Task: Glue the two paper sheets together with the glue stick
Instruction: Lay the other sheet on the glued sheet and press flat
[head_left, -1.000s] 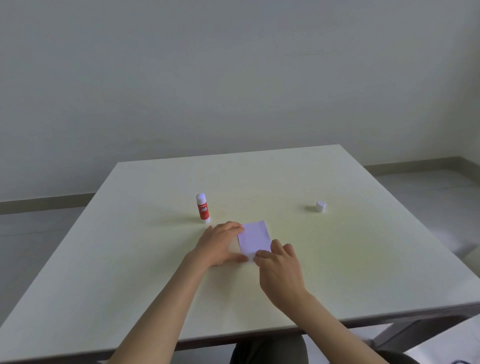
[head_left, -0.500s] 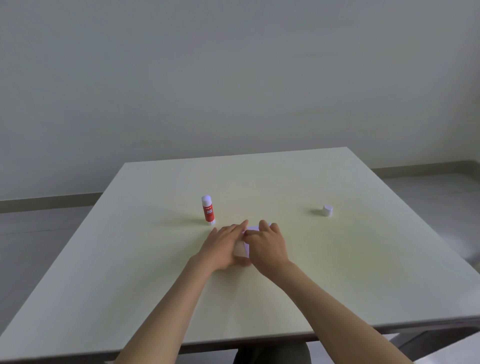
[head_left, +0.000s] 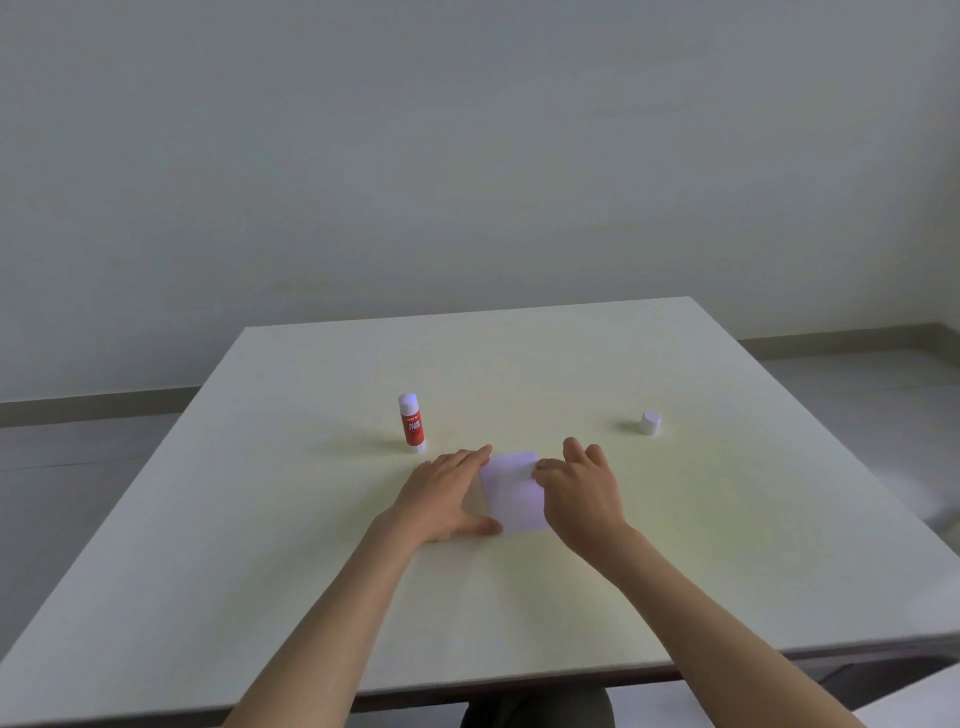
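Pale table (head_left: 311, 545), paper (head_left: 511, 491) edges hidden under both flat hands.

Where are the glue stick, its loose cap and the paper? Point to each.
glue stick (head_left: 413, 427): head view, on its red label.
cap (head_left: 650, 422): head view, on its side wall.
paper (head_left: 511, 491): head view, on its bare middle.

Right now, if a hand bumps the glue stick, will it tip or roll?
Probably tips: the glue stick stands upright, tall on a narrow base, beside the left hand. Being round, it would likely roll across the table. Its cap is off, so the tip could smear.
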